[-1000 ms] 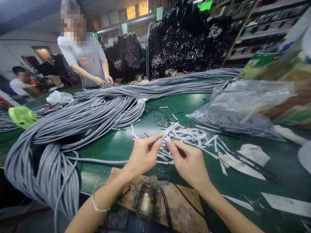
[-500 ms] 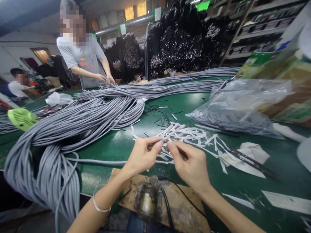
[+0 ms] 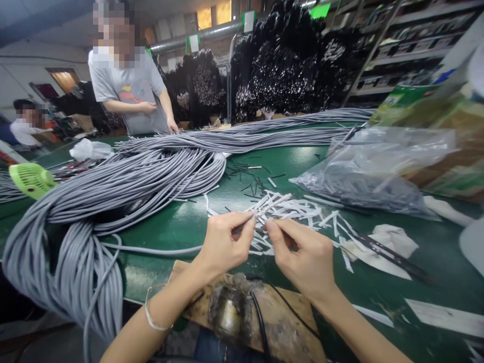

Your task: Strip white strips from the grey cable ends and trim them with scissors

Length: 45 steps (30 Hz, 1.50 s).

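My left hand point(image 3: 224, 245) pinches the end of a thin grey cable point(image 3: 151, 250) that runs left toward a big bundle of grey cables point(image 3: 113, 196). A short white strip point(image 3: 270, 205) sticks out past its fingertips. My right hand point(image 3: 304, 254) is closed in a pinch just right of the left fingertips, but what it holds is hidden. Both hands hover over the green table point(image 3: 177, 224), right before a heap of white paper strips point(image 3: 302, 212).
A wooden block with a grimy metal pot point(image 3: 229, 307) and a black cord sits at the near edge. A clear plastic bag point(image 3: 374, 171) of dark pieces lies right. Another person point(image 3: 128, 85) handles cables at the far side. A green fan point(image 3: 32, 180) sits left.
My hands have drawn slightly closer together and lower, the fingertips working at the cable end. The person across has pulled one hand back toward the chest.
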### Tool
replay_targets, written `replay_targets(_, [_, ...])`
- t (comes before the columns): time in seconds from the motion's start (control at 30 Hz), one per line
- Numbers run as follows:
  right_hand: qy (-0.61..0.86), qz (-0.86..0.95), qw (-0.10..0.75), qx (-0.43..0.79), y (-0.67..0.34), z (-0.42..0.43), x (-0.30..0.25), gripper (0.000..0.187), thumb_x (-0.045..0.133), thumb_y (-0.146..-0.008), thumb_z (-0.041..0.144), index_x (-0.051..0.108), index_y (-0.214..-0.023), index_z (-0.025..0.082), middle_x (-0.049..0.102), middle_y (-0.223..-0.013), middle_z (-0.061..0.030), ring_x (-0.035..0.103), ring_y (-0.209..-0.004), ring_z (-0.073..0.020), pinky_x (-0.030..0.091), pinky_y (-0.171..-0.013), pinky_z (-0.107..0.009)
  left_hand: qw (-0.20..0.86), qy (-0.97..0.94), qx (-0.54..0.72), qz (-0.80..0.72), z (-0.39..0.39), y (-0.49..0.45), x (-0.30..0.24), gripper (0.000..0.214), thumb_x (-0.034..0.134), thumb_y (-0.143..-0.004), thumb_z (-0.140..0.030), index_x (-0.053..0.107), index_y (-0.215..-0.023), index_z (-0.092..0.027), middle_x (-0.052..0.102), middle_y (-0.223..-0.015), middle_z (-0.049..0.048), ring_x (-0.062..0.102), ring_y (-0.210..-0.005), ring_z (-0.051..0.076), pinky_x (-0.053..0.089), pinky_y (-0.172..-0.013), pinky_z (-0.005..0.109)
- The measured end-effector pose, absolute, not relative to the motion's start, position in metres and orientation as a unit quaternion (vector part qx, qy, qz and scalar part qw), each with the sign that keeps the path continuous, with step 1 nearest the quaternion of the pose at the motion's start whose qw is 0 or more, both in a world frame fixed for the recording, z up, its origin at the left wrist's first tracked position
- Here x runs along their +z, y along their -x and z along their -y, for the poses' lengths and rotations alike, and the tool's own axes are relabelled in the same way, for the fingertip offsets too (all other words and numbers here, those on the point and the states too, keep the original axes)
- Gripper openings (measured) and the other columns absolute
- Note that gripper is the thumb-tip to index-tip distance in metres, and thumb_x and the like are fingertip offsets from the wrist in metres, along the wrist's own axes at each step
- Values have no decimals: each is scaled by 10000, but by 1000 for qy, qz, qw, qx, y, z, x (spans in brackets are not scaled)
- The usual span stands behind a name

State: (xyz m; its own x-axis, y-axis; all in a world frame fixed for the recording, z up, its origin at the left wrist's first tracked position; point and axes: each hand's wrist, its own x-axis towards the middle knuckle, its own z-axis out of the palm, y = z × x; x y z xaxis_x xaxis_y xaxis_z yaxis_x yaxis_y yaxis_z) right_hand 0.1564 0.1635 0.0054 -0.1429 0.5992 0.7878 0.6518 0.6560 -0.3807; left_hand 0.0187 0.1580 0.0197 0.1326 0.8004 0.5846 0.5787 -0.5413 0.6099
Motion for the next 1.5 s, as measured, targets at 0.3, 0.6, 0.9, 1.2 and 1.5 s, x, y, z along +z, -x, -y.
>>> replay_targets(0.3, [418, 761, 495, -28, -158, -164, 7, 289, 462, -853, 224, 524, -578, 159, 484, -482, 23, 391, -419, -60, 294, -466, -194, 104, -757, 466, -446, -159, -18, 18, 231, 481, -816, -177, 687, -860, -83, 566, -521, 6, 416, -427, 67, 329, -446, 186])
replay_targets(0.6, [430, 735, 507, 133, -157, -165, 4, 337, 440, -856, 265, 549, -559, 151, 520, -481, 14, 431, -413, -65, 311, -411, -182, 52, -789, 445, -420, -160, -18, 13, 248, 452, -835, -191, 668, -907, -92, 549, -524, 5, 439, -440, 79, 352, -449, 191])
replay_targets(0.9, [365, 749, 542, -106, -151, -161, -2, 172, 499, -817, 144, 610, -685, 145, 630, -592, -17, 546, -518, -86, 404, -553, -189, 79, -777, 420, -461, -157, -21, 14, 224, 443, -823, -156, 665, -826, -123, 588, -548, 10, 434, -422, 73, 351, -459, 192])
replay_targets(1.2, [347, 761, 530, -139, -154, -164, 1, 176, 508, -811, 143, 614, -672, 167, 614, -554, -9, 543, -500, -87, 405, -527, -193, 107, -773, 424, -459, -154, -19, 15, 240, 422, -811, -173, 652, -761, -123, 540, -506, 3, 392, -415, 81, 321, -445, 202])
replay_targets(1.5, [270, 779, 557, -98, -146, -151, 4, 174, 506, -792, 130, 584, -649, 189, 574, -509, 16, 498, -441, -82, 380, -487, -204, 178, -716, 444, -509, -163, -12, 16, 311, 409, -819, -170, 574, -557, -135, 389, -450, -34, 305, -425, 72, 233, -443, 218])
